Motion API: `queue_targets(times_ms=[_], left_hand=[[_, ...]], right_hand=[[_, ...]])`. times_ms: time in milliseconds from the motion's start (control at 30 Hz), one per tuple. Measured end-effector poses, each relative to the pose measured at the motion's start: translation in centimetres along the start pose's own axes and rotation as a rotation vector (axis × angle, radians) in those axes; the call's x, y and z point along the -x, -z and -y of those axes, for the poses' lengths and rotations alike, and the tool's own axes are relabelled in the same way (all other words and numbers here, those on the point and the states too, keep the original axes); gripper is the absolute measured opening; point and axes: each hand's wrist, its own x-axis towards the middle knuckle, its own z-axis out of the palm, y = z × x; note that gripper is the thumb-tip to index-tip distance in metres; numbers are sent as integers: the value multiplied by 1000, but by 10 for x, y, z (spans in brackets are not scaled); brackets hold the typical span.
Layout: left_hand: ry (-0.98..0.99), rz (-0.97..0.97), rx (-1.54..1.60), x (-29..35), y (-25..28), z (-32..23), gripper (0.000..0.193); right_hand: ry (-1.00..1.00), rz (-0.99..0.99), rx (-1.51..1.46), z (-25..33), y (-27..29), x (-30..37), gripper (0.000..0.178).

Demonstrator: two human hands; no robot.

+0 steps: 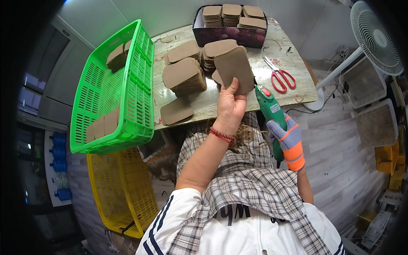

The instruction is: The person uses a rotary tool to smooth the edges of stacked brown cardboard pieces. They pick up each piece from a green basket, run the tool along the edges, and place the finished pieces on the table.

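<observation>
My bare left hand [231, 108] grips a brown rounded rectangular pad [233, 66] by its lower end, with the thumb on its face. In my right hand [290, 136], wearing a grey and orange glove, is a green electric hand tool [270, 106] with a red button. The tool's tip is at the pad's right edge, and I cannot tell whether they touch. Behind and left of the held pad stand stacks of similar pads [185, 76]. One more pad [177, 111] lies at the table's front edge. Red-handled scissors [280, 77] rest to the right.
A green crate [140, 97] with some pads stands left of the table [293, 55]; a yellow crate [123, 191] is below. At the back sits a dark box [229, 36] filled with stacked pads. A white fan [374, 38] stands at the right. Fibre scraps lie about.
</observation>
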Motion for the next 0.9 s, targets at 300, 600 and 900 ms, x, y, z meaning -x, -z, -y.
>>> queue_targets(times_ms=[300,600,900], left_hand=[[36,95,-235,19,28,5,31],[-3,192,-634,14,30,-59,28],[161,256,-989,13,16,-110,27]], right_hand=[[-5,-42,-74,13,6,-4,26],[-51,90,67,21,23,1,28],[4,193,247,25,14,6,41]])
